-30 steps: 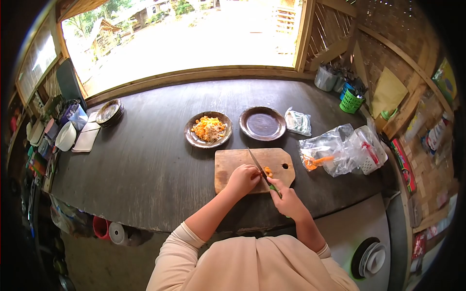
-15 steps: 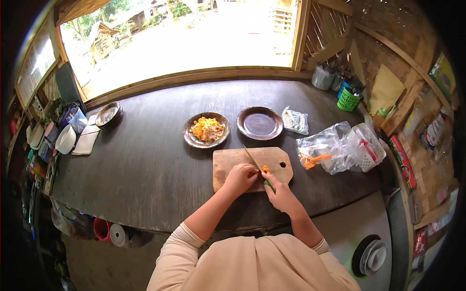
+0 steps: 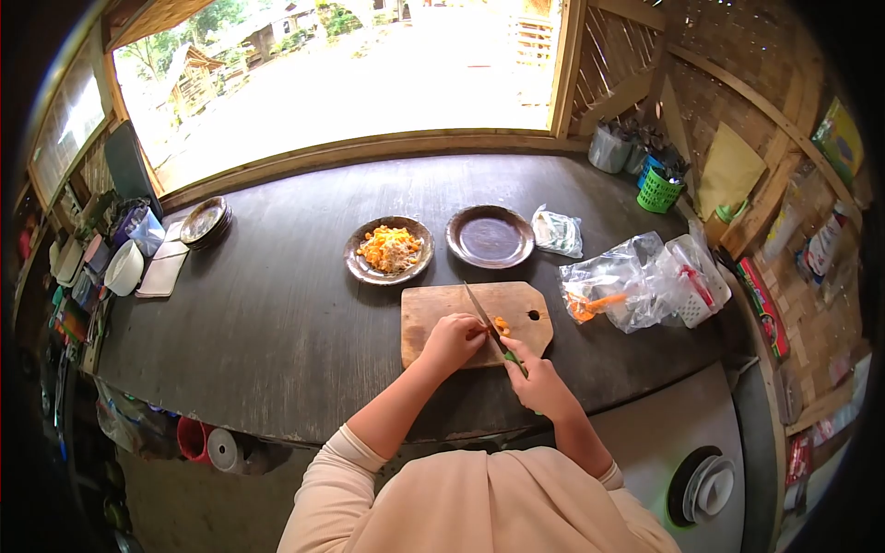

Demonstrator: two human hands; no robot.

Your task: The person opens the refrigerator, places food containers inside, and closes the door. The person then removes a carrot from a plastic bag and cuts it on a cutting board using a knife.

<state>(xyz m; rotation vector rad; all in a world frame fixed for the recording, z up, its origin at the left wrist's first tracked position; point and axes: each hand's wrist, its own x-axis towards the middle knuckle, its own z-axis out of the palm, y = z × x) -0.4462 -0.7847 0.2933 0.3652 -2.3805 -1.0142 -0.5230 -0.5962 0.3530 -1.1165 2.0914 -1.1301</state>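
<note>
A wooden cutting board (image 3: pixel 429 309) lies near the table's front edge. My right hand (image 3: pixel 537 380) is closed around the green handle of a knife (image 3: pixel 481 308), whose blade slants away to the upper left across the board. My left hand (image 3: pixel 454 341) rests on the board with its fingers curled close to the blade. At its fingertips is a small orange-brown piece of food (image 3: pixel 488 329), mostly hidden. Just right of the blade lie a few cut orange pieces (image 3: pixel 501 324). Beyond the board, a brown plate (image 3: pixel 367 270) holds a heap of chopped orange and pale food (image 3: pixel 391 250).
A second brown plate (image 3: pixel 489 238) stands behind the board, beside a small plastic packet (image 3: pixel 557 231). Clear plastic bags (image 3: pixel 619 281) and a white basket (image 3: pixel 698 276) lie to the right. Stacked plates (image 3: pixel 205 221) and a white bowl (image 3: pixel 124 268) are at the left.
My right hand has drawn the knife slightly back toward me and down. My left hand stays on the board, holding its place beside the blade. The view has shifted a little.
</note>
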